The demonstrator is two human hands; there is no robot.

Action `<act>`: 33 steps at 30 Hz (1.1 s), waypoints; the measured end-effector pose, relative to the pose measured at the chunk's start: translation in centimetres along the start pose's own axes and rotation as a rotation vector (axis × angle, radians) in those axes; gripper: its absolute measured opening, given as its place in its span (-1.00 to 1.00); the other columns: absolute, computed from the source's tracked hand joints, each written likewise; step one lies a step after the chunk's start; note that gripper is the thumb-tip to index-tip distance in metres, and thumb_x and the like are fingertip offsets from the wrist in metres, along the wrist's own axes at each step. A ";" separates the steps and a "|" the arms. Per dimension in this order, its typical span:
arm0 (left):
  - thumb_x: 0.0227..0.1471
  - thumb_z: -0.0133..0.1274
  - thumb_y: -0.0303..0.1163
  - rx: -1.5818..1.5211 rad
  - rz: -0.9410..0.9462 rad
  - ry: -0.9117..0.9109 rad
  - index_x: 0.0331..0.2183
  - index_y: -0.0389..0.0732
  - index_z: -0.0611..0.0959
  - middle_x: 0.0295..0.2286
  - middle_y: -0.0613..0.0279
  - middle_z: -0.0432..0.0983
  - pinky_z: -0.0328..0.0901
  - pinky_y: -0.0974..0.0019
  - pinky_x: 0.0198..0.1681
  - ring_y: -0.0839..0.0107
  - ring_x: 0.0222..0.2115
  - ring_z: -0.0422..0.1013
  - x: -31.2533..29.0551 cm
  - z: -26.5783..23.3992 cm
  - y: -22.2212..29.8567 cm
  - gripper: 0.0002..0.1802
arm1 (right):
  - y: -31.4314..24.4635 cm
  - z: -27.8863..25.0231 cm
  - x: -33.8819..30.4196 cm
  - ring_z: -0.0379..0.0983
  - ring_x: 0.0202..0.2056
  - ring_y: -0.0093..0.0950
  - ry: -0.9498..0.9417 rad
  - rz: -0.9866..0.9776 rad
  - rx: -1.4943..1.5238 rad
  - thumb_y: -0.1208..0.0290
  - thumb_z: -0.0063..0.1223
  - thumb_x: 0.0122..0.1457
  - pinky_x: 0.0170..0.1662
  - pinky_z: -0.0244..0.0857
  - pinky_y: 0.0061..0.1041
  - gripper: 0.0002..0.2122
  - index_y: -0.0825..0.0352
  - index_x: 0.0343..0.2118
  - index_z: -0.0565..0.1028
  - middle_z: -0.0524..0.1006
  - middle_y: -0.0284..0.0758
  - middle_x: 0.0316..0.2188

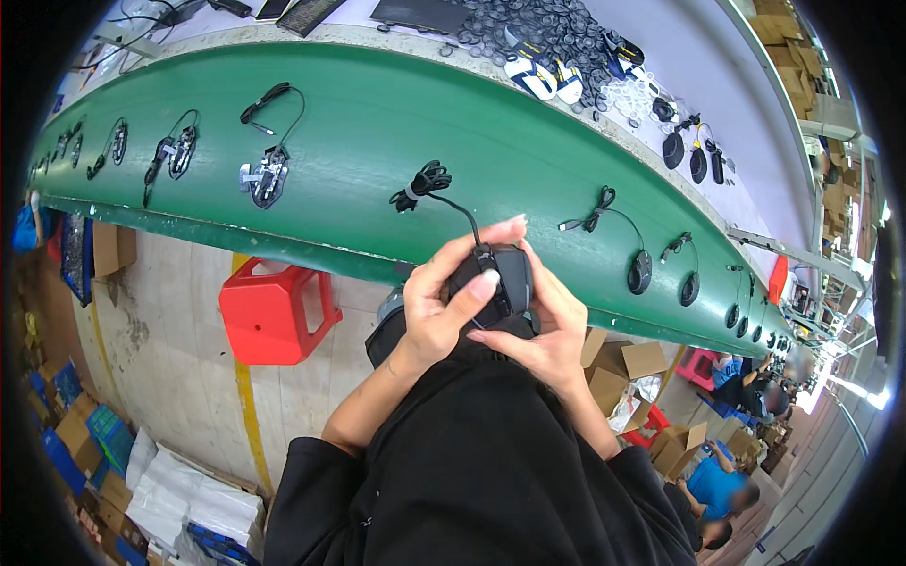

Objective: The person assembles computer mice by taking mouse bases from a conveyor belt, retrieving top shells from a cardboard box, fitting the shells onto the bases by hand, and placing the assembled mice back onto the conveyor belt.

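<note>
Between my two hands is a black corded computer mouse [508, 281], held close to my body at the near edge of the green conveyor belt [359, 123]. My left hand [444, 297] wraps its left side, thumb lying over the top. On the other side, my right hand [552, 316] grips it with the fingers along the edge and the thumb at the near end. The mouse's cable runs up from its far end to a tied black bundle [422, 186] resting on the belt. Its underside is hidden.
Left on the belt lie opened mice with bare inner parts [268, 177]; right, closed black mice [641, 272]. Behind stands a white bench [703, 71] with a heap of small black rings [543, 38]. A red stool [269, 316] and cardboard boxes [628, 377] stand nearby. Other people [722, 486] sit at right.
</note>
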State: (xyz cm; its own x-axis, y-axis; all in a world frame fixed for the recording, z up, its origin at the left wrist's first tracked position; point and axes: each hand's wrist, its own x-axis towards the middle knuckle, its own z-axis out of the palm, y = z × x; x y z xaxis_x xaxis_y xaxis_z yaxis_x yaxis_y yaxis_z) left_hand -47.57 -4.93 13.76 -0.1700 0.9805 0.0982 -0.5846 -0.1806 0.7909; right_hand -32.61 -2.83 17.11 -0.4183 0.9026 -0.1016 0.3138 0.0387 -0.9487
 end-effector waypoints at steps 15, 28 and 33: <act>0.00 0.18 -0.42 -0.094 0.023 0.066 -0.25 -0.43 0.63 -0.24 -0.16 0.56 0.40 0.15 -0.08 0.08 -0.20 0.52 -0.5 -1.1 2.1 -0.71 | -0.3 0.0 0.0 0.45 0.01 -0.25 0.090 -0.227 -0.098 0.42 0.50 -0.30 0.04 0.35 -0.35 -0.30 0.47 0.00 0.43 0.50 -0.06 -0.05; 0.10 0.09 -0.19 -0.407 -0.069 -0.107 -0.14 -0.45 0.52 -0.25 -0.18 0.52 0.31 -0.11 0.01 0.01 -0.18 0.47 -0.4 -5.7 1.3 -0.52 | -3.3 -0.3 -0.2 0.59 -0.24 -0.38 0.015 -0.069 0.018 0.46 0.42 -0.21 -0.14 0.41 -0.51 -0.56 0.38 -0.18 0.57 0.61 -0.18 -0.25; 0.11 0.07 -0.22 -0.579 -0.060 -0.056 -0.18 -0.39 0.55 -0.26 -0.10 0.53 0.33 -0.01 -0.06 0.04 -0.21 0.47 -0.3 -6.1 1.0 -0.61 | -5.2 0.3 -0.2 0.58 -0.20 -0.38 0.020 -0.085 -0.153 0.53 0.41 -0.25 -0.12 0.41 -0.53 -0.54 0.42 -0.18 0.56 0.61 -0.20 -0.23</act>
State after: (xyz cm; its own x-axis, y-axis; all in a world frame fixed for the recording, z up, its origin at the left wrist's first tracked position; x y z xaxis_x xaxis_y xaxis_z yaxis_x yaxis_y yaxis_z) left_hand -52.94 -5.83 10.88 -0.0902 0.9900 0.1083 -0.9329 -0.1221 0.3389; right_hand -34.47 -3.31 21.98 -0.4318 0.9018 -0.0157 0.4045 0.1781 -0.8970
